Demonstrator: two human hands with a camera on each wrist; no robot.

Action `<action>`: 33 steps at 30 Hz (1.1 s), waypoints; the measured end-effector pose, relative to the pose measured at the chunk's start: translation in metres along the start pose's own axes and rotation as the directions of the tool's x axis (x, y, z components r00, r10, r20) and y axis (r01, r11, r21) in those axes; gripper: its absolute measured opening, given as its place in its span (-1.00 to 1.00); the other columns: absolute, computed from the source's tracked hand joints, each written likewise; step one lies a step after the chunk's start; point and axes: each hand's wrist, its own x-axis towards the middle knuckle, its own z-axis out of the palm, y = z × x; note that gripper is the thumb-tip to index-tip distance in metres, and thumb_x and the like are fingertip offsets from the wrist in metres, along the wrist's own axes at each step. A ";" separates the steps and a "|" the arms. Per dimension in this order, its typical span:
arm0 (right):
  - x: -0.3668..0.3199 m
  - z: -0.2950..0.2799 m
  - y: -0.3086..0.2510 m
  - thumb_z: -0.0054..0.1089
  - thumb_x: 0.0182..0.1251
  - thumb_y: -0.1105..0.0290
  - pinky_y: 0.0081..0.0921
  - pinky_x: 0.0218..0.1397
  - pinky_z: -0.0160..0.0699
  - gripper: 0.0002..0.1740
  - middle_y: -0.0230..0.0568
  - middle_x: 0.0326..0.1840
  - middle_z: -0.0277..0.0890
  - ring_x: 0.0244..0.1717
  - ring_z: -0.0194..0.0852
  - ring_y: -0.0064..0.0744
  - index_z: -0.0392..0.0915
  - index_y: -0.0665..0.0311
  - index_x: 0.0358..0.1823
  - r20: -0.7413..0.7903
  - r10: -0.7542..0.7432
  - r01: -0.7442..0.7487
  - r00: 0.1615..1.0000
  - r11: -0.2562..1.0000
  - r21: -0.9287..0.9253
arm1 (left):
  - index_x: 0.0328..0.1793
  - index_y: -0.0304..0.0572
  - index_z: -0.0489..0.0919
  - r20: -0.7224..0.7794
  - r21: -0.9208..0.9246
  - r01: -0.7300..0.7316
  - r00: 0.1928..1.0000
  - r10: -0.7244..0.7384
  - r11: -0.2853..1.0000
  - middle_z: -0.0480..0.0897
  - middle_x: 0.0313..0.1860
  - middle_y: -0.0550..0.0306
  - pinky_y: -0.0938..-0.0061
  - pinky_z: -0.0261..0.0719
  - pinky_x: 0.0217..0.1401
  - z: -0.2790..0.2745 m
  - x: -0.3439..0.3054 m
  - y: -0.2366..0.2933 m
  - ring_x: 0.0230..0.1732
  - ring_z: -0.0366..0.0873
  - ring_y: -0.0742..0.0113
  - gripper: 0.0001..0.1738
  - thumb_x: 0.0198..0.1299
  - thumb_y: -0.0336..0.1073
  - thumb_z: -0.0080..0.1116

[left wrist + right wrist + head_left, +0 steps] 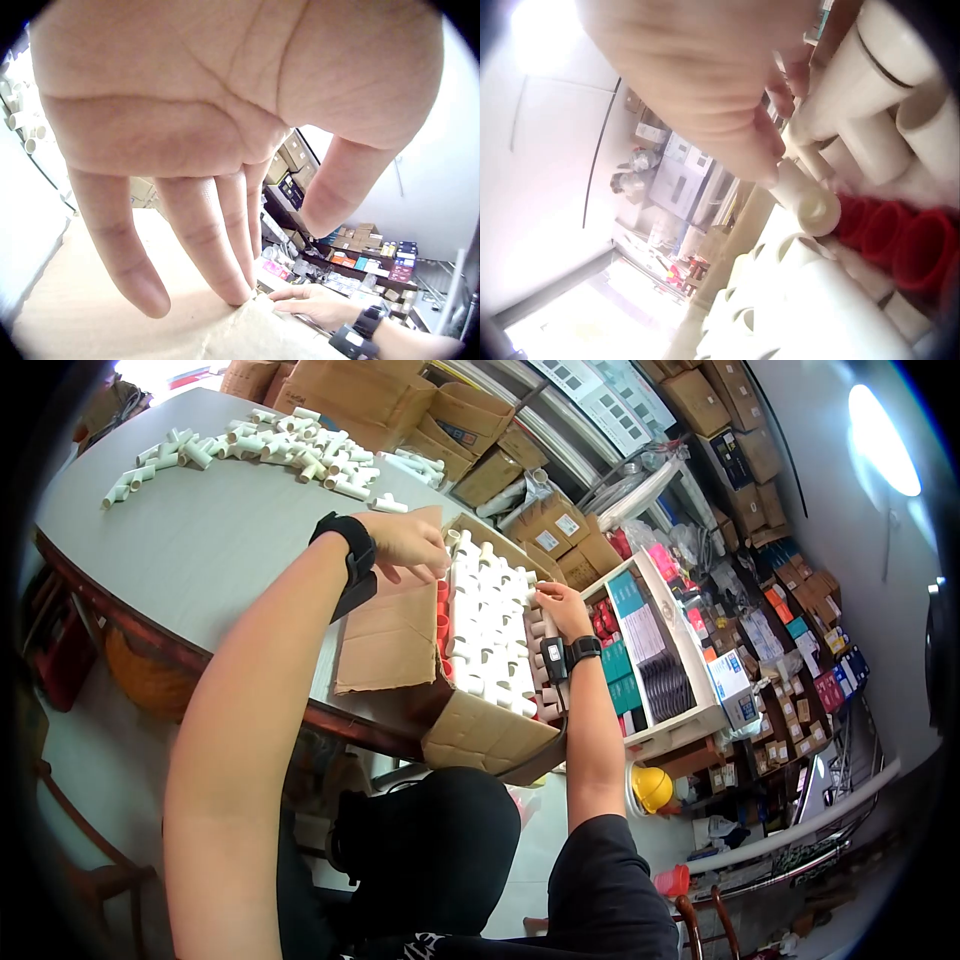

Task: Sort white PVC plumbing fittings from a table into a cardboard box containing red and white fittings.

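A cardboard box point(490, 732) at the table's edge is packed with rows of white T-shaped pipe fittings point(488, 625), with red fittings point(922, 247) among them. Over the box's far left corner, my left hand point(400, 545) hangs with loosely bent fingers above the cardboard flap point(112, 277), holding nothing. My right hand point(566, 608) reaches in at the right side of the box. Its thumb and fingers pinch one white pipe fitting point(810, 206) at the end of a row, close to the red ones.
A heap of white fittings point(300, 445) lies on the round grey table point(200, 550). Right of the box stands a white drawer unit point(650, 730) with green packs. Stacked cartons point(490, 420) line the back. A yellow helmet point(652, 788) sits low on the right.
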 end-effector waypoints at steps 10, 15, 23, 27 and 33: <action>-0.001 0.001 -0.004 0.29 0.05 0.33 -0.46 -0.07 0.47 -0.68 -0.15 -0.23 0.62 -0.18 0.56 -0.33 0.63 0.24 -0.13 -0.005 -0.069 0.067 0.998 0.985 -0.160 | 0.20 -0.10 0.36 0.000 0.001 -0.002 1.000 0.002 1.000 0.50 0.21 0.19 0.29 0.49 0.02 0.000 0.003 -0.004 0.22 0.45 0.43 -0.50 0.28 0.04 -0.02; -0.005 -0.002 -0.010 0.30 0.01 0.31 -0.40 0.05 0.45 -0.64 -0.08 -0.15 0.60 -0.08 0.55 -0.18 0.62 0.23 -0.12 -0.020 -0.114 0.106 0.993 0.963 -0.248 | 0.21 -0.11 0.35 -0.001 -0.015 -0.001 1.000 0.001 1.000 0.50 0.20 0.20 0.31 0.49 0.01 0.001 0.000 -0.002 0.22 0.45 0.43 -0.50 0.29 0.03 -0.03; -0.004 -0.004 -0.001 0.28 -0.01 0.30 -0.32 0.13 0.39 -0.64 0.08 -0.07 0.49 0.04 0.45 -0.05 0.65 0.19 -0.12 -0.078 -0.125 0.088 0.989 0.923 -0.374 | 0.21 -0.10 0.36 -0.017 -0.022 -0.002 1.000 0.002 1.000 0.50 0.19 0.22 0.35 0.48 0.00 0.002 -0.003 -0.002 0.20 0.46 0.47 -0.49 0.28 0.05 0.00; -0.002 -0.009 0.001 0.15 0.19 0.33 -0.52 0.01 0.44 -0.67 -0.08 -0.13 0.58 -0.11 0.52 -0.38 0.60 0.35 -0.06 0.005 0.055 -0.055 0.998 0.995 0.084 | 0.19 -0.05 0.37 -0.018 -0.031 0.023 1.000 -0.024 0.999 0.51 0.18 0.27 0.37 0.46 0.00 0.001 -0.005 0.002 0.20 0.45 0.49 -0.52 0.27 0.05 0.00; -0.007 -0.058 -0.011 0.06 0.32 0.28 -0.65 -0.17 0.34 -0.69 -0.35 -0.25 0.56 -0.20 0.43 -0.64 0.57 0.28 -0.01 -0.117 0.122 -0.076 0.986 0.938 0.338 | 0.12 -0.04 0.40 -0.015 -0.053 0.025 1.000 -0.026 0.998 0.51 0.16 0.21 0.32 0.41 0.05 0.004 -0.006 0.005 0.22 0.44 0.43 -0.51 0.16 0.05 0.08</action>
